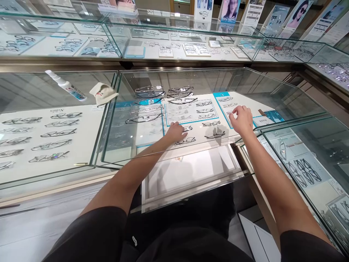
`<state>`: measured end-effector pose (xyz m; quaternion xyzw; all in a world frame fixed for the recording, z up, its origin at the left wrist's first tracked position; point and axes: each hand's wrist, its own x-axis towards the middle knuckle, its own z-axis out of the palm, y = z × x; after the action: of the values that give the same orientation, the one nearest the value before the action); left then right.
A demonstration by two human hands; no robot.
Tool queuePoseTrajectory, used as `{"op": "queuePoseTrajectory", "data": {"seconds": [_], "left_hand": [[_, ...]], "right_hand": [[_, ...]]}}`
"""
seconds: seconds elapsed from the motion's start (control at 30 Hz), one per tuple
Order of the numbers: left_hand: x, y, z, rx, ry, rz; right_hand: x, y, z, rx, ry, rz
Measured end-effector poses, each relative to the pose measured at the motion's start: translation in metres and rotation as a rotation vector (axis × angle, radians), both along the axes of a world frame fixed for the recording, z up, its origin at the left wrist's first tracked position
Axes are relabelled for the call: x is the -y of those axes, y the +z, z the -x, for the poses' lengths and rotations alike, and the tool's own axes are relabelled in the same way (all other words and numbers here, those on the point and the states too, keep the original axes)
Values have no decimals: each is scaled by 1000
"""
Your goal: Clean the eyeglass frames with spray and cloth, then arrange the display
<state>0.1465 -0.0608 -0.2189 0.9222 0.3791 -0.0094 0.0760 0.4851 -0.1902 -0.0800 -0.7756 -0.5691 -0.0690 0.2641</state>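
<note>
Over the front of the glass display case, my left hand (175, 133) has its fingers bent around one end of a pair of eyeglasses (188, 128). Just in front of it lies another pair with dark rims (185, 141). My right hand (242, 119) is further right, thumb and fingertips curled together beside the blue-edged card (223, 95); whatever may be between those fingertips is too small to make out. Two more pairs sit between my hands, a thin one (211, 123) and a dark one (215, 135). Behind them, a framed display board (174, 123) bears several pairs.
On the glass to the left lie a spray bottle (71, 89) and a crumpled cloth (103, 94). A white drawer (191, 174) is pulled out before my body. Glass edges (109, 120) divide the cases. Advertising cards (203, 14) stand behind the rear case.
</note>
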Motion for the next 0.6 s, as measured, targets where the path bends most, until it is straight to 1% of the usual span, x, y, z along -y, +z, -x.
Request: {"op": "queuePoseTrajectory", "data": {"seconds": [0.1, 0.17, 0.23, 0.3, 0.37, 0.43, 0.47, 0.5, 0.53, 0.57, 0.6], "left_hand": [[8, 14, 1, 10, 18, -9], [20, 27, 3, 25, 16, -9], [42, 43, 6, 32, -21, 24], [73, 64, 9, 23, -89, 112], [107, 92, 13, 13, -168, 257], [135, 126, 15, 58, -276, 680], [144, 145, 16, 102, -311, 867], [149, 164, 16, 139, -345, 1016], [148, 182, 15, 194, -357, 1089], [142, 199, 14, 275, -341, 1079], [131, 214, 12, 353, -312, 997]], "right_hand": [[0, 0, 0, -1, -4, 0], [1, 1, -1, -22, 5, -16], [2, 1, -2, -64, 27, -48], [3, 2, -3, -104, 62, -79], [4, 1, -3, -125, 100, -101], [5, 1, -3, -138, 125, -116], [6, 1, -3, -143, 130, -122], [6, 1, -3, -149, 132, -129], [6, 1, -2, -157, 131, -135], [6, 1, -2, -165, 130, -141], [6, 1, -2, -173, 130, -146]]}}
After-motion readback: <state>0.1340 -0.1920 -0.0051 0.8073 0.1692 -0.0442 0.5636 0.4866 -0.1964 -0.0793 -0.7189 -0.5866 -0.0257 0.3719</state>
